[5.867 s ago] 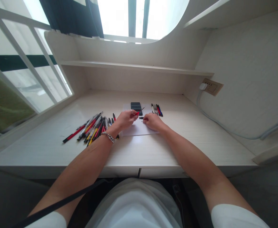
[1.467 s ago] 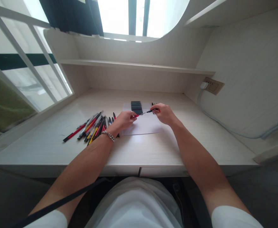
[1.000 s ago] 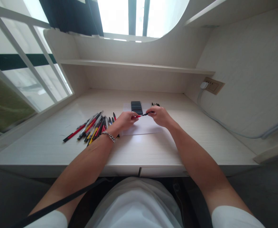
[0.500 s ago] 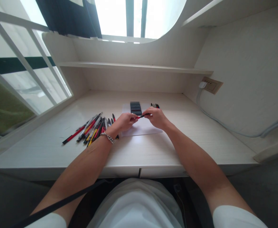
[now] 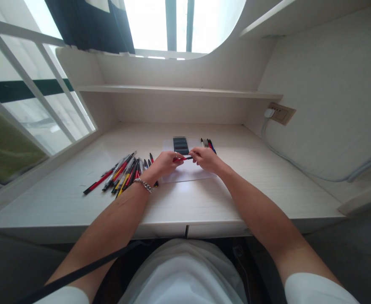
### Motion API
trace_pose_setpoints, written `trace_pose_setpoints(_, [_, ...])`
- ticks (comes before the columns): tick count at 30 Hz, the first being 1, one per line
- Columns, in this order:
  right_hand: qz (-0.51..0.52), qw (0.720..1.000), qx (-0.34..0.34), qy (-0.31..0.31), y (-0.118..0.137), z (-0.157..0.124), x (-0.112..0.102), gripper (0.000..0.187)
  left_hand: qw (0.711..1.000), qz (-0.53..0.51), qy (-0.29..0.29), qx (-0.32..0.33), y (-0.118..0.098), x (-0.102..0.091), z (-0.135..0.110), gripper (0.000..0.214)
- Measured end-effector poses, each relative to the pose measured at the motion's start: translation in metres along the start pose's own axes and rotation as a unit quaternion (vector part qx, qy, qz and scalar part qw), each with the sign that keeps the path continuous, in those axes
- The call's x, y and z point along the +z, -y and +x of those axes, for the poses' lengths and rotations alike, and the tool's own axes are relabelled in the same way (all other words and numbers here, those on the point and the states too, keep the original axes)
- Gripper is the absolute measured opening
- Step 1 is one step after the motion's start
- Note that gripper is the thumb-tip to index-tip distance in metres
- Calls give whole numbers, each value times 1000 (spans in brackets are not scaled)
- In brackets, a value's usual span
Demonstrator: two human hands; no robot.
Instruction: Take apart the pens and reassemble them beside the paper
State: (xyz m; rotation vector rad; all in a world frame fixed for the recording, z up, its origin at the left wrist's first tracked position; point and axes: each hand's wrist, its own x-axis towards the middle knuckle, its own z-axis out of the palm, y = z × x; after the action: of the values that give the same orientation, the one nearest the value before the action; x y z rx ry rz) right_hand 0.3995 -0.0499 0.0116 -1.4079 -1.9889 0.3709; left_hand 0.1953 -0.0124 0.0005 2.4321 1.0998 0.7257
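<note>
My left hand (image 5: 165, 162) and my right hand (image 5: 206, 158) meet over a white sheet of paper (image 5: 188, 174) on the desk. Both pinch one red and black pen (image 5: 183, 158), the left on its red end, the right on its black end. A silver bracelet (image 5: 143, 184) is on my left wrist. A pile of several red, yellow and black pens (image 5: 122, 172) lies left of my left hand. A few more pens (image 5: 207, 143) lie just beyond my right hand.
A dark phone (image 5: 181, 145) lies at the far edge of the paper. A shelf (image 5: 179, 90) runs above the pale wooden desk (image 5: 268, 181). A wall socket (image 5: 279, 113) with a white plug and cable is at the right. A window with bars is at the left.
My right hand, which had pulled out to the right with the pen's black part, has come back in toward my left hand. The two pen parts now sit close together.
</note>
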Motion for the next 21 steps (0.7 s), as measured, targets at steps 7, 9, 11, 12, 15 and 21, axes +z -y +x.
trace_pose_setpoints(7, [17,997,-58,-48,-6,0,-5,15,1000,2,6,-7,-3,0,0,32])
trace_pose_setpoints(9, [16,998,-43,-36,-6,0,-3,16,1000,0,7,-8,-4,-1,0,31])
trace_pose_setpoints(11, [16,1000,-19,-17,-5,0,-1,19,1000,-5,10,-6,-4,-1,-1,31])
trace_pose_setpoints(12, [15,1000,-10,-8,-4,0,-1,21,1000,-7,13,-4,-3,-1,-1,31])
trace_pose_setpoints(15, [8,1000,-11,6,-4,0,0,23,1000,0,20,0,-2,0,0,31])
trace_pose_setpoints(21, [26,998,-44,-34,-8,1,-3,14,1000,2,12,-10,-4,-1,0,32])
